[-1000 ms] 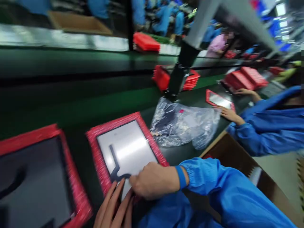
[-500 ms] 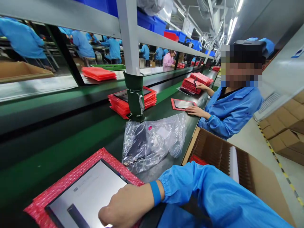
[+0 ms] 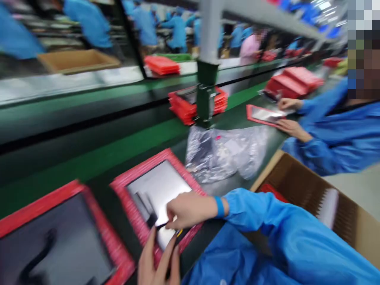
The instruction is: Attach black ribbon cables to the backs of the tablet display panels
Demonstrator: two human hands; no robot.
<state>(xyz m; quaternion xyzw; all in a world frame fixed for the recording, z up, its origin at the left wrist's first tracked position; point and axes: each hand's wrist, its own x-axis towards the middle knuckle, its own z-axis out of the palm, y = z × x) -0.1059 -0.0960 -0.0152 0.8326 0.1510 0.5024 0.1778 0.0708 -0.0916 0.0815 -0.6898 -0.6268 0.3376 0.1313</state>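
Note:
A flat display panel (image 3: 160, 182) with a silvery back lies on red bubble wrap (image 3: 134, 217) in front of me. My right hand (image 3: 190, 209) is over its lower right part, thumb and finger pinching a thin dark strip (image 3: 162, 226). The strip's other end meets a small dark block on the panel. My left hand (image 3: 162, 261) reaches in from the bottom edge, fingers stretched and apart at the panel's near edge. To the left, a darker panel (image 3: 65, 233) with a curved black cable (image 3: 44, 249) lies on red wrap. Motion blurs fine detail.
A clear plastic bag (image 3: 228, 154) with dark parts lies beyond the panel. Behind it, stacked red packs (image 3: 184, 107) stand by a post (image 3: 208, 91). An open carton (image 3: 297, 190) is at my right. A co-worker's hands (image 3: 292, 118) handle another panel.
The view has swung left, bringing the second panel into sight. My left hand has come in at the bottom. My right hand now pinches a dark strip. The co-worker's hands have come together over their panel.

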